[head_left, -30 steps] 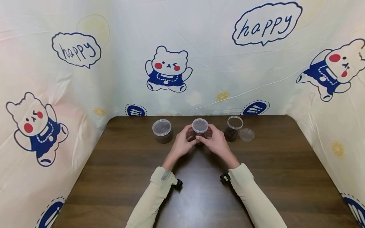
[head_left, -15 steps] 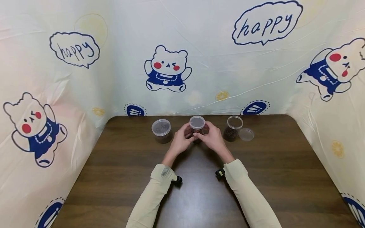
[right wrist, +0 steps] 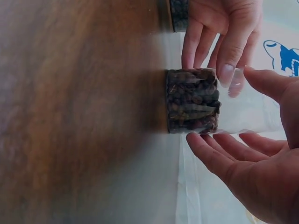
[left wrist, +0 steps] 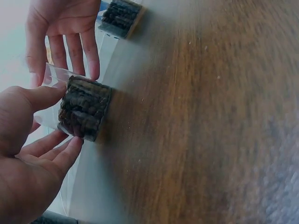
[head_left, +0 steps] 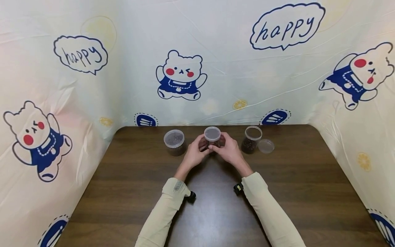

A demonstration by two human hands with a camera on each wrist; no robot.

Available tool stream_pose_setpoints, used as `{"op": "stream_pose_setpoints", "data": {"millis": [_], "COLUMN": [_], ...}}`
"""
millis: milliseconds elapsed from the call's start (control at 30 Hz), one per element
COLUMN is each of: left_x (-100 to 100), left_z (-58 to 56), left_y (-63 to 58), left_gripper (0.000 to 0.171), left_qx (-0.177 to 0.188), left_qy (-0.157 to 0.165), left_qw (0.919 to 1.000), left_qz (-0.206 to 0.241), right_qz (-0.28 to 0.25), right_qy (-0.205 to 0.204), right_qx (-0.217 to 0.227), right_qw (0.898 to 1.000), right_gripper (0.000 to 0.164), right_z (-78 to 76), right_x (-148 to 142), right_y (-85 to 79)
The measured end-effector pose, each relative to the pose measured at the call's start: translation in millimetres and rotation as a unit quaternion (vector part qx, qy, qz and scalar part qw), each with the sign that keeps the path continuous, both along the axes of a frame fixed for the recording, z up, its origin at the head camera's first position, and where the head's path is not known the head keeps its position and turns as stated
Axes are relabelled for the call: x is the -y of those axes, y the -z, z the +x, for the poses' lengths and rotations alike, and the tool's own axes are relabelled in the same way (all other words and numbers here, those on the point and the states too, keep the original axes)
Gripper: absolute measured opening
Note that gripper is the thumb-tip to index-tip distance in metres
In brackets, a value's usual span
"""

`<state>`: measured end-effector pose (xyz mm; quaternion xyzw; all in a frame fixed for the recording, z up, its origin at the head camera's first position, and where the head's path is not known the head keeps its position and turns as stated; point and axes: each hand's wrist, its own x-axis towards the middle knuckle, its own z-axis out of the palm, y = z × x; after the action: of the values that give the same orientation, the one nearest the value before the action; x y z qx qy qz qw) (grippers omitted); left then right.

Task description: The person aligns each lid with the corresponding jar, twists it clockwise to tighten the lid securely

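Note:
A clear jar [head_left: 212, 133] with a translucent lid stands upright near the table's back edge. My left hand [head_left: 194, 152] grips its left side and my right hand [head_left: 230, 149] its right side, with both thumbs on the front. Dark, bean-like dried pieces fill the lower part of the jar [right wrist: 194, 100] in the right wrist view, and its base is right at the tabletop. Seen from the left wrist, the fingers of both hands curve round the upper, clear part of the jar [left wrist: 86, 109].
To the left stands a wider lidded jar [head_left: 175, 142] with dark contents. On the right is an uncovered jar [head_left: 251, 140], partly filled with dark pieces, and a loose round lid [head_left: 266, 146] lies beside it. A printed curtain [head_left: 222, 68] rises behind the brown table [head_left: 210, 206].
Over the past second both hands and the jar between them have shifted slightly left. The grip looks the same, and the other jars have stayed put.

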<state>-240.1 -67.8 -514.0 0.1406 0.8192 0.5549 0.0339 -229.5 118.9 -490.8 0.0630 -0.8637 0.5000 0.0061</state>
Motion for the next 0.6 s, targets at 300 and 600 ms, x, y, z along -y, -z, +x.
{"op": "stream_pose_setpoints", "data": {"millis": [300,600], "left_x": [1.1,1.1], "left_z": [0.7,0.6], "left_y": [0.6,-0.2], "left_gripper": [0.067,0.068], "left_qx": [0.005,0.002], "left_qy": [0.003,0.000], "left_qw": [1.0000,1.0000], "left_qz": [-0.001,-0.004], "right_qz": [0.026,0.043], "right_qy": [-0.008,-0.016], "right_qx": [-0.001,0.003], "right_qw": [1.000,0.999], "right_gripper": [0.065,0.067], "right_z": [2.0,-0.6], "right_x": [-2.0,-3.6], "right_y": [2.6,1.9]}}
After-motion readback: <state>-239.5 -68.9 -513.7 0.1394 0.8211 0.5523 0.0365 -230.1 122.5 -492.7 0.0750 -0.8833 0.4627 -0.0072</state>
